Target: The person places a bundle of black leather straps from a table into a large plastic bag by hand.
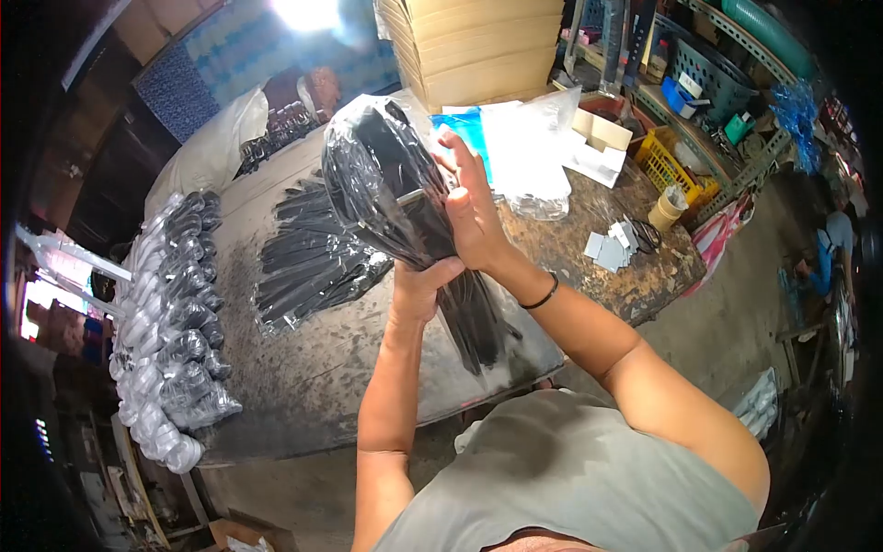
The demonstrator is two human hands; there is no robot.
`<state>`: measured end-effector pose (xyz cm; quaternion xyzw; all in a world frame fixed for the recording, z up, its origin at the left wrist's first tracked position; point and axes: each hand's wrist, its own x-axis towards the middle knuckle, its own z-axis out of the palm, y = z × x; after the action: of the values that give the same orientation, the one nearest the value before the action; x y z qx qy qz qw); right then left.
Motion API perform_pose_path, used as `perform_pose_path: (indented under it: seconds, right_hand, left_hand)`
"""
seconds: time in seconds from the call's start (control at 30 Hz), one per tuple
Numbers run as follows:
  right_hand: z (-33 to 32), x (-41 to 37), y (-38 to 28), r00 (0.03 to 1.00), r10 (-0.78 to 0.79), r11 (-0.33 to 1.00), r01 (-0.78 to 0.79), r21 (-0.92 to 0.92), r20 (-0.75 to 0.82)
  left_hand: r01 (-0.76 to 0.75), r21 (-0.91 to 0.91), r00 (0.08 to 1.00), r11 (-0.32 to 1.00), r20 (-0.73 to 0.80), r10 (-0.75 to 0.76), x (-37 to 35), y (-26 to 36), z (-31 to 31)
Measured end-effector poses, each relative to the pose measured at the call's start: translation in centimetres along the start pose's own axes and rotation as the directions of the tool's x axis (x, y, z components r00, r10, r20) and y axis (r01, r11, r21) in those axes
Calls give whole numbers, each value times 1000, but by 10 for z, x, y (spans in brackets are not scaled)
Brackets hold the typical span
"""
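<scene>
From the head view, I have the bagged bundle of black spoons (391, 175) lifted clear of the table (303, 377). The bowls point toward twelve o'clock and the handles hang down toward five.

My left hand (418, 285) is closed around the handles from below, at six o'clock of the bundle. My right hand (474, 212) lies flat against its three o'clock side, fingers spread on the clear film and thumb tucked round the neck — pressing it, not pinching.

On the table, loose black spoons (313, 258) lie at eight o'clock of the bundle. A row of wrapped bundles (175, 313) runs along the table's edge at nine. A stack of cardboard (478, 46) stands at one o'clock, and a heap of clear bags (529, 152) lies just past my right hand at three.

I judge this to be the middle of bagging: the film is over the bowls, and the neck is being gathered. I cannot tell whether the mouth of the bag is closed. The next move calls for a firm left grip so the handles don't splay, while the right smooths the slippery film down toward the neck — gently, since thin plastic tears on spoon edges.
</scene>
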<state>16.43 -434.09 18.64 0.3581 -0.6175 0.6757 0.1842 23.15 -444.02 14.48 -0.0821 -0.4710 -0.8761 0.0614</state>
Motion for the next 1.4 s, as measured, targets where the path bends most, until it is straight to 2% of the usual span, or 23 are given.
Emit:
perform_pose_path:
  seconds: [0.1,0.23,0.27,0.37,0.53,0.6,0.67,0.73,0.77,0.8,0.83,0.87,0.9,0.97,1.0,1.03,1.07,1.1,1.13,1.2,1.33,1.37,1.4]
  right_hand:
    - [-3,2,11,990,-122,982,109,-154,-74]
    - [-5,6,9,981,-23,1000,23,0,-191]
    - [-8,5,10,980,-21,1000,21,-3,-197]
    - [-16,-1,10,994,72,996,-76,-49,-77]
    - [-31,-6,6,992,79,996,-84,-43,-102]
    - [-48,-5,9,992,17,989,-35,-142,-126]
    - [-72,-12,5,987,47,981,-75,-177,-156]
    - [-98,-29,-12,944,315,935,-326,-137,-95]
    - [-112,-35,-32,908,420,878,-411,-245,-17]
    - [-112,-42,-29,908,419,879,-412,-239,-26]
    - [-112,-49,-24,968,230,917,-181,-356,101]
    - [-113,-55,-20,968,47,896,68,-438,245]
    - [-110,-61,-15,973,48,896,58,-439,227]
    - [-92,-61,-13,955,-36,786,210,-581,296]
    - [-84,-61,-16,958,-38,789,202,-580,283]
    - [-76,-62,-22,941,173,873,-9,-488,292]
    - [-69,-63,-25,869,371,892,-234,-388,328]
    - [-64,-67,-22,895,389,887,-299,-353,219]
    - [-64,-67,-20,893,390,889,-302,-344,224]
    - [-66,-65,-16,859,444,890,-392,-232,254]
    - [-68,-62,-9,874,435,895,-393,-213,218]
    - [-71,-58,-10,778,558,830,-515,-215,288]
    - [-72,-61,-8,780,554,833,-511,-215,293]
  left_hand:
    - [-9,-1,1000,1000,5,9,3,-2,0]
    - [-57,0,996,998,-63,57,7,-4,1]
    - [-59,-33,996,998,-74,56,9,-4,2]
    - [-26,-88,997,996,-70,20,16,-6,5]
    - [-49,-47,999,998,5,49,24,-1,30]
    - [-23,4,999,1000,-24,23,28,-2,23]
    - [-30,4,998,1000,-59,30,33,-1,21]
    - [-99,61,994,993,-33,101,39,5,18]
    - [-108,24,994,994,8,108,41,9,18]
    - [-132,-6,991,991,-12,131,44,8,14]
    - [-140,-18,990,990,21,140,44,12,14]
    - [-146,-30,987,989,56,148,44,16,15]
    - [-111,-21,991,994,65,113,46,18,13]
    - [-121,-47,990,991,71,125,48,20,20]
    - [-136,-59,988,989,65,140,50,20,24]
    - [-131,-49,989,990,69,134,51,21,27]
    - [-141,5,987,990,83,140,51,21,28]
    - [-153,58,985,987,94,147,50,21,29]
    - [-152,67,986,986,86,146,49,20,32]
    - [-231,152,968,961,-65,242,50,16,39]
    - [-238,152,963,959,-96,254,53,16,44]
    - [-237,155,964,959,-80,252,55,16,43]
    - [-243,157,963,957,-82,258,57,17,45]
